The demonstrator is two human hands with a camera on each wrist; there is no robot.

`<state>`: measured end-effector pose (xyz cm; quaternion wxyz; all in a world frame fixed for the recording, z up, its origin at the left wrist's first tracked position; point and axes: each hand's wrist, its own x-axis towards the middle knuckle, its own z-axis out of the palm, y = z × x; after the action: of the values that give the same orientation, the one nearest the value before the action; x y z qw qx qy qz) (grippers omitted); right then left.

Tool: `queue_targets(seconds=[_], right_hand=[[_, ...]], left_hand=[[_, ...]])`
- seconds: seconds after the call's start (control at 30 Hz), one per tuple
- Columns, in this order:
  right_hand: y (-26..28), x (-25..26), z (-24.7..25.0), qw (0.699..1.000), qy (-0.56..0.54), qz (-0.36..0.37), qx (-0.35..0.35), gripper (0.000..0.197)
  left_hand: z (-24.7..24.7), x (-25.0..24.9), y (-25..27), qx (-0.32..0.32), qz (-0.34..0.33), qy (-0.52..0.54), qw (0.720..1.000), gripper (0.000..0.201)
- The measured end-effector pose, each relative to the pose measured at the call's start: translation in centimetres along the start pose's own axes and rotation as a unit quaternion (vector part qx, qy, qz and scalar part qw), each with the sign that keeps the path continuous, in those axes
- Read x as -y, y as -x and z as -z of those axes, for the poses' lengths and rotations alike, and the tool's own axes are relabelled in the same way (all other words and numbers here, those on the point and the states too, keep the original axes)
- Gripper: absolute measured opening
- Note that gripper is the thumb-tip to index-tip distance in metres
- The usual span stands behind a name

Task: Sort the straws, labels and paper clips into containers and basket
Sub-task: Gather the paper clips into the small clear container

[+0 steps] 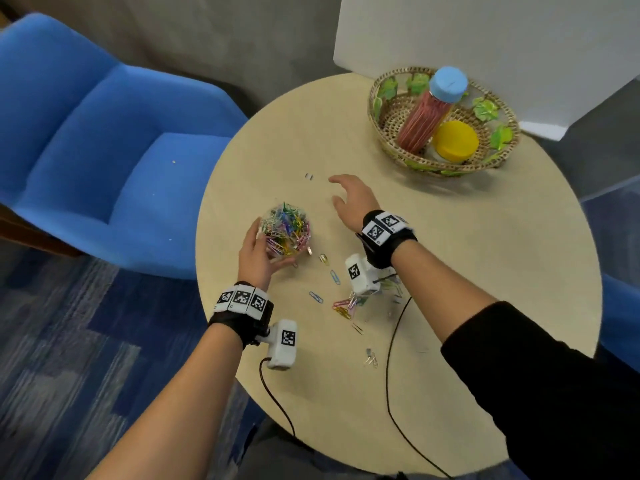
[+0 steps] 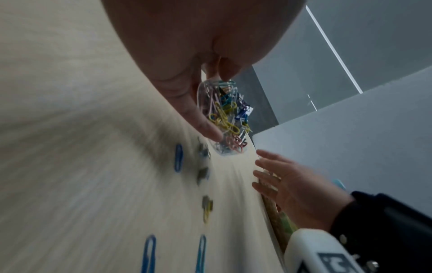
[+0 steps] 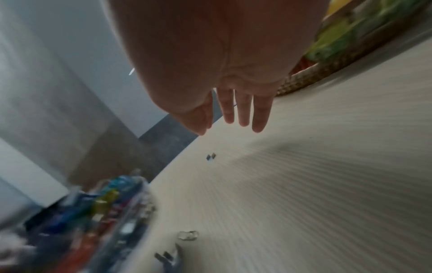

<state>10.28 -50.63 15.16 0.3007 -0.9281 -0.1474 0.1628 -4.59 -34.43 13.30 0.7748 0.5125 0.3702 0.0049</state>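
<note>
Round table (image 1: pixel 485 271): one basket (image 1: pixel 391 140), two containers inside; left hand (image 1: pixel 256 254) fingers around clear clip container (image 1: pixel 287 230), right hand (image 1: pixel 353 199) fingers spread.

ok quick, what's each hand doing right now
Left hand: grips the clear container of paper clips.
Right hand: open, fingers straight, holding nothing, above the table.
</note>
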Motion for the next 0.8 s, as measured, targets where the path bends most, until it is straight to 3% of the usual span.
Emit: queue_targets(seconds=[0.17,0.23,0.33,0.5,0.67,0.73,0.8], right_hand=[[-4.4,0.8,-3.5,0.994,0.071,-0.004,0.08,0.064],[-5.2,1.3,-4.5,0.99,0.095,-0.007,0.102,0.065],[-4.7,2.7,-5.4,0.98,0.136,0.046,0.136,0.061],[0.5,3.6,-6.2,0.94,0.228,0.169,0.188,0.068],[7.2,0.5,-7.8,0.901,0.287,0.247,0.21,0.068],[8.9,-1.0,-8.1,0.906,0.252,0.26,0.218,0.062],[10.7,-1.9,-7.7,0.911,0.24,0.25,0.224,0.057]], left_hand=[[3.9,-1.2,-1.8,-0.057,-0.007,0.028,0.998,0.045],[5.0,-1.1,-2.5,-0.076,-0.012,0.035,0.996,0.045],[5.9,-1.2,-2.8,-0.088,-0.021,0.049,0.995,0.044],[6.0,-0.7,-2.4,-0.093,-0.012,0.065,0.993,0.043],[5.2,0.9,-1.7,-0.088,-0.002,0.051,0.995,0.044],[5.0,1.5,-1.6,-0.067,-0.021,0.031,0.997,0.056],[4.7,2.1,-1.9,-0.034,0.019,0.077,0.996,0.079]])
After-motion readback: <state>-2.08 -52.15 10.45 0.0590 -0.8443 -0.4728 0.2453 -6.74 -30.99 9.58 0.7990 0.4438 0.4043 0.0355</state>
